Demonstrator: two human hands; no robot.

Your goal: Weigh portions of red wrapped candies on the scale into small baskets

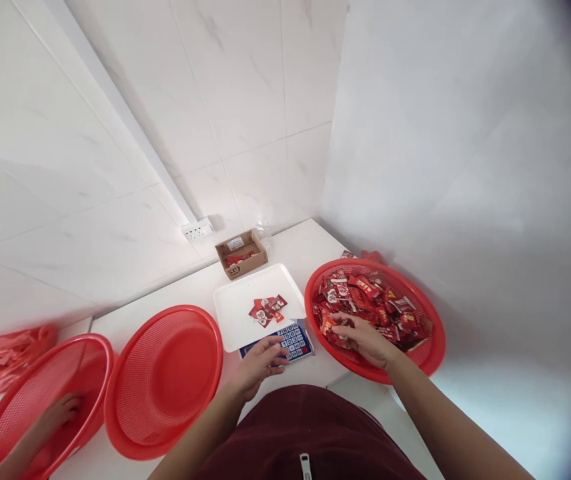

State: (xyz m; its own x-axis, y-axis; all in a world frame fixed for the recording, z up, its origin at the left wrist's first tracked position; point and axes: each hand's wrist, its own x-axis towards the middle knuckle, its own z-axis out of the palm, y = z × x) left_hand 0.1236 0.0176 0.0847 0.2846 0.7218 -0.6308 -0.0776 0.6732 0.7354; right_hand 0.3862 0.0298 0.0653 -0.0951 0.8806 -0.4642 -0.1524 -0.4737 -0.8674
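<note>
The right hand [358,339] pinches a red packet [329,325] over the right basket [430,303]. The left hand [260,363], empty with fingers loosely spread, hovers over the keypad [293,341] near the white tray [235,317].

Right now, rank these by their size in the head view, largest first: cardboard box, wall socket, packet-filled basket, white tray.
1. Packet-filled basket
2. White tray
3. Cardboard box
4. Wall socket

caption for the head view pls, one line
Right hand over a red basket of wrapped sweets, left hand above a scale's keypad
</note>
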